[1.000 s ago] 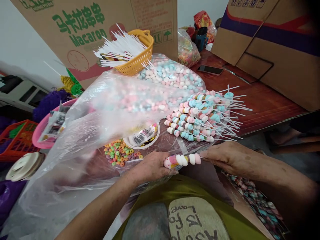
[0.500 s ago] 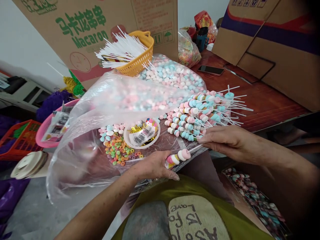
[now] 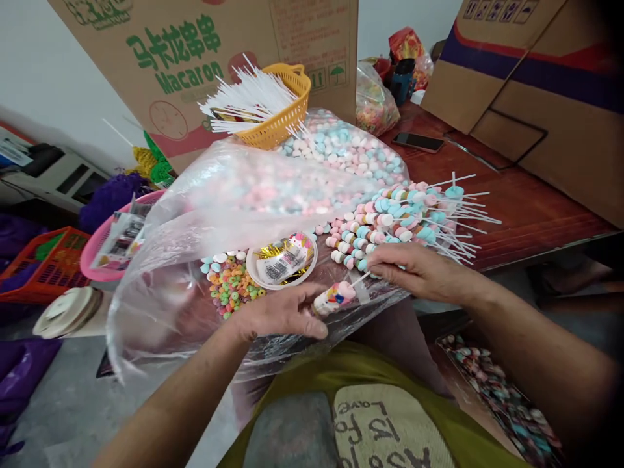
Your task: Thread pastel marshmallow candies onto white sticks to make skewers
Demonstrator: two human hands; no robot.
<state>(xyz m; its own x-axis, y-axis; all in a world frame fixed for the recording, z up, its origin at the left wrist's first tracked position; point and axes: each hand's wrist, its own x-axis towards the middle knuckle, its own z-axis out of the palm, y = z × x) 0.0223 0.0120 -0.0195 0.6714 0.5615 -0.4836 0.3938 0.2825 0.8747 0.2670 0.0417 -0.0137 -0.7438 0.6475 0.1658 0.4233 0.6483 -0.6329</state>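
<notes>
The right hand (image 3: 414, 270) pinched the white stick (image 3: 361, 280) of a wrapped marshmallow skewer (image 3: 336, 297) near the edge of the surface (image 3: 526, 218), the left hand (image 3: 283, 314) loosely spread about its other end, the sweets seeming light, soft and squashable, best held by the stick.

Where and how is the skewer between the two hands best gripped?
The skewer is probably best pinched by its bare white stick, from the right. That slim stick juts out toward the right hand, clear of the thick candy end, which is at the left hand.
</notes>
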